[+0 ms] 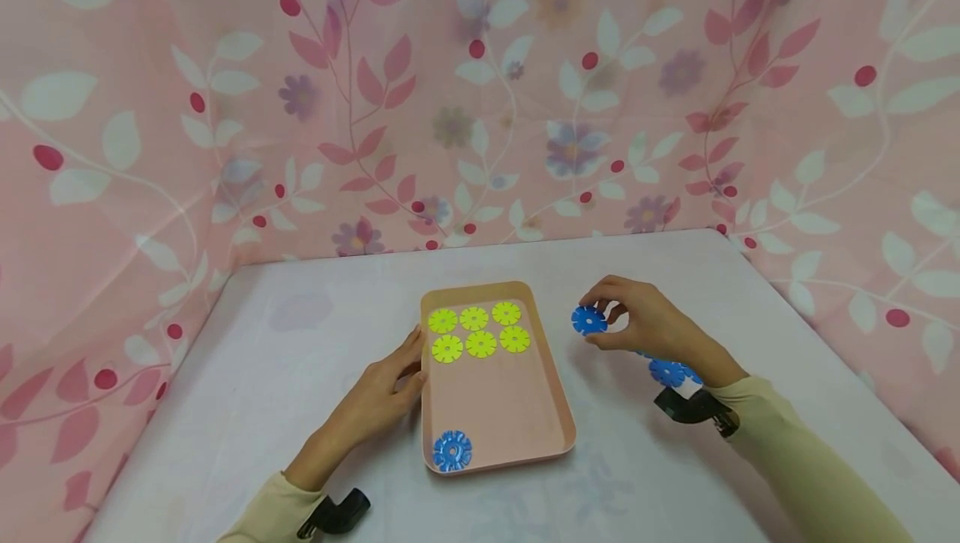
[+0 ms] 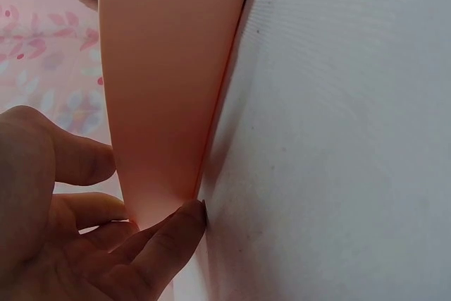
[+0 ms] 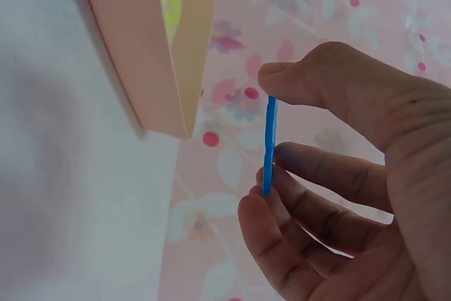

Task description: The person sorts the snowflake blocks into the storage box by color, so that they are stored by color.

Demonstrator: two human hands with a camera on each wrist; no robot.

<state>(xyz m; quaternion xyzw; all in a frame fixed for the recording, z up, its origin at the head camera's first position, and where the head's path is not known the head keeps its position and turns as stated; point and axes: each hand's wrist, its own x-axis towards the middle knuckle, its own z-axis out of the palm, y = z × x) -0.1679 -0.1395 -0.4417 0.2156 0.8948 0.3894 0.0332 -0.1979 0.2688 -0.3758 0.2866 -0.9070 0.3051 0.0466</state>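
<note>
Between thumb and fingers my right hand [image 1: 641, 318] pinches a blue notched disc [image 1: 589, 320], held up to the right of the pink tray [image 1: 495, 409]. Seen edge-on in the right wrist view, the blue disc [image 3: 269, 146] is thin and upright. My left hand [image 1: 382, 389] rests against the tray's left side, its fingertips touching the outer wall [image 2: 162, 103] in the left wrist view. Inside the tray, several yellow-green notched discs [image 1: 481, 344] lie in two rows at the far end. Another blue disc [image 1: 452, 451] lies in the near left corner.
More blue discs [image 1: 669, 372] lie on the white table [image 1: 315, 318] beneath my right wrist, partly hidden by it. A black wrist mount [image 1: 693, 406] sits at each sleeve. Pink floral cloth [image 1: 480, 109] hangs behind the table and along its sides.
</note>
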